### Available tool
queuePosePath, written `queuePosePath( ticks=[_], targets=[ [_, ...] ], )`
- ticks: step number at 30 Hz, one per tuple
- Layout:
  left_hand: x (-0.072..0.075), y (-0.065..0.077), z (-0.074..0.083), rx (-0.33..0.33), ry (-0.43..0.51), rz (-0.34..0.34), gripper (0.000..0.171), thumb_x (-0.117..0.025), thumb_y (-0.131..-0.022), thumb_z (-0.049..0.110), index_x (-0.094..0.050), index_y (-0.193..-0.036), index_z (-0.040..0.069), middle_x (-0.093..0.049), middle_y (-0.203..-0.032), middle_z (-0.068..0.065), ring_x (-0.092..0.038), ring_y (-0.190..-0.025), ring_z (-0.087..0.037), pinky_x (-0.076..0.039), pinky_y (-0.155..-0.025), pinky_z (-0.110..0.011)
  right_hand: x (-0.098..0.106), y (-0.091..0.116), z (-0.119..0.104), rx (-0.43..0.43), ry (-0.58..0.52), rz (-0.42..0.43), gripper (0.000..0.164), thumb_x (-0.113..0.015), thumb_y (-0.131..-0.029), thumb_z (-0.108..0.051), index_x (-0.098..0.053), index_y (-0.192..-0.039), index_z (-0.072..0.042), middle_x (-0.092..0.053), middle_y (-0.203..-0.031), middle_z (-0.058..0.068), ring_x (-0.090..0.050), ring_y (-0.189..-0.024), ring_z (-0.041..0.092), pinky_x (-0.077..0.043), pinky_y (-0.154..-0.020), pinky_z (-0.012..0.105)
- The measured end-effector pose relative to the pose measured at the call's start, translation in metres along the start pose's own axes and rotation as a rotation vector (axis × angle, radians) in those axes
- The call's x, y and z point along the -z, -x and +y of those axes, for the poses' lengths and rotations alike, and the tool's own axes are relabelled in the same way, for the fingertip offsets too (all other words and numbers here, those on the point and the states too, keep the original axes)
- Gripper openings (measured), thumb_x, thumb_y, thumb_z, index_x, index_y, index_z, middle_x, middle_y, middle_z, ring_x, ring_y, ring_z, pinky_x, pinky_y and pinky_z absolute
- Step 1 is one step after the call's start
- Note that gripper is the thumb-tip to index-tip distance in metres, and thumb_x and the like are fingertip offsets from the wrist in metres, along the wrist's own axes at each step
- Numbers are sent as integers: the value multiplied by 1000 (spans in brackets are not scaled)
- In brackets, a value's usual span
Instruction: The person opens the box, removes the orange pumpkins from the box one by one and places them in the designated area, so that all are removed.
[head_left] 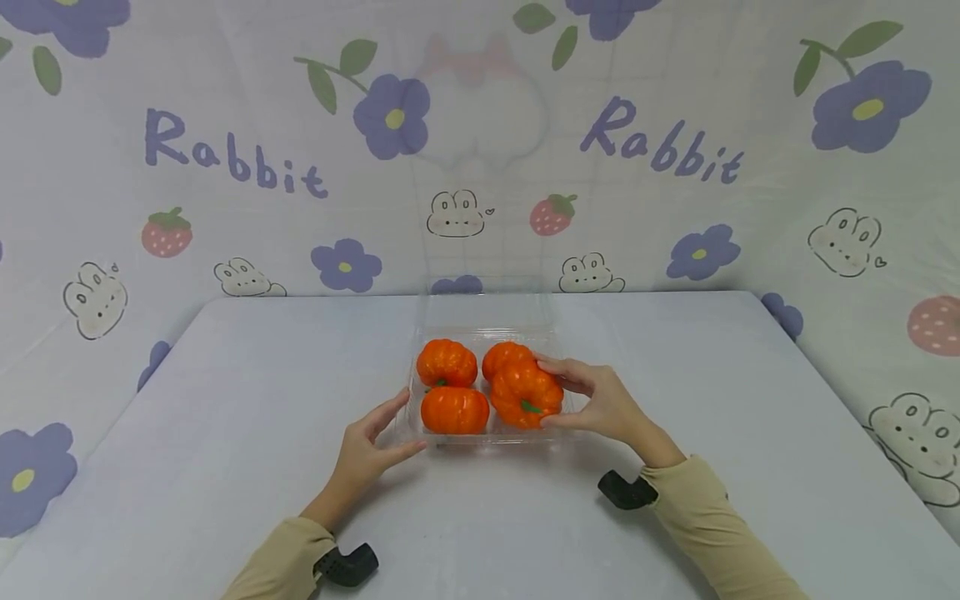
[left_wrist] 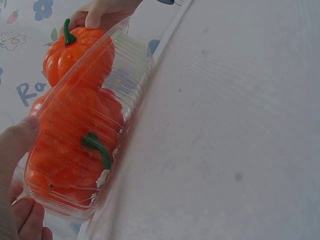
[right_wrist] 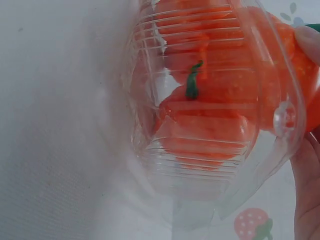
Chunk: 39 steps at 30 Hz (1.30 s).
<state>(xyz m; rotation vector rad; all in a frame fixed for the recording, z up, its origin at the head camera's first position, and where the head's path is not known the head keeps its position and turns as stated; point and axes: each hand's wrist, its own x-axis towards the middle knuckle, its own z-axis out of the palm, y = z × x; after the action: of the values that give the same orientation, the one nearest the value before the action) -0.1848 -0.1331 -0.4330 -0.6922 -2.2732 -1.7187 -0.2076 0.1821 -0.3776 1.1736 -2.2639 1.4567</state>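
A clear plastic clamshell box (head_left: 489,437) stands on the table with orange toy pumpkins inside. My right hand (head_left: 611,402) grips an orange pumpkin (head_left: 527,393) with a green stem, thumb at its near side and fingers at its far side. That pumpkin is over the box's front right part and overlaps another pumpkin (head_left: 504,357) behind it. On the left of the box lie a back pumpkin (head_left: 447,362) and a front one (head_left: 454,411). My left hand (head_left: 366,446) holds the box's front left corner between thumb and fingers. In the left wrist view, the held pumpkin (left_wrist: 75,57) rises above the rim.
The box's clear lid (head_left: 487,310) is raised at the back. White cloth covers the table (head_left: 300,358). Behind hangs a curtain (head_left: 495,167) printed with rabbits, flowers and strawberries. A black wrist mount (head_left: 628,490) sits by the right sleeve, another (head_left: 348,567) by the left.
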Motion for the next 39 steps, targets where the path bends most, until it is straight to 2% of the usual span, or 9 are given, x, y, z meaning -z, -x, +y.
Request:
queuePosePath(
  ticks=[8, 14, 19, 26, 31, 39],
  targets=[
    [-1, 0, -1, -8, -7, 4, 61, -75, -66, -6, -47, -120, -14, -46, -123, -27, -41, -116, -36, -30, -96, -43, 7, 1, -1, -45, -66, 29, 63, -78, -56, 12, -51, -112, 18, -52, -114, 29, -52, -106, 10, -47, -80, 32],
    [1, 1, -3, -14, -13, 9, 61, -74, -66, -7, -47, -120, -14, -46, -124, -26, -41, -117, -35, -30, -96, -42, 9, 3, 14, -76, -121, 79, 60, -78, -56, 11, -54, -110, 16, -56, -111, 26, -57, -100, 13, -50, -75, 34],
    [0, 2, -3, -22, -4, 6, 61, -74, -66, -8, -46, -120, -14, -46, -124, -26, -41, -117, -35, -30, -96, -43, 13, 7, 21, -144, -124, 157, 55, -79, -59, 6, -57, -109, 11, -58, -110, 22, -59, -95, 15, -50, -74, 32],
    [-2, 1, -3, -33, -4, 4, 61, -74, -66, -9, -46, -120, -15, -46, -124, -27, -41, -116, -36, -30, -95, -41, 19, 10, 21, -292, -211, 312, 45, -75, -65, 6, -56, -105, 14, -57, -109, 25, -61, -91, 14, -49, -76, 30],
    [-2, 0, -3, -31, -10, 1, 61, -74, -66, -8, -46, -120, -15, -46, -123, -27, -41, -116, -36, -30, -95, -41, 24, 12, 23, -379, -178, 376, 45, -76, -69, -3, -55, -107, 12, -58, -107, 25, -61, -90, 11, -49, -76, 26],
    [-2, 0, -2, -57, -49, 6, 60, -75, -66, -6, -48, -119, -14, -47, -122, -26, -43, -115, -36, -32, -94, -43, 37, 17, 34, -447, -96, 474, 43, -73, -75, -11, -55, -108, 10, -59, -104, 22, -60, -85, 6, -49, -74, 22]
  ],
)
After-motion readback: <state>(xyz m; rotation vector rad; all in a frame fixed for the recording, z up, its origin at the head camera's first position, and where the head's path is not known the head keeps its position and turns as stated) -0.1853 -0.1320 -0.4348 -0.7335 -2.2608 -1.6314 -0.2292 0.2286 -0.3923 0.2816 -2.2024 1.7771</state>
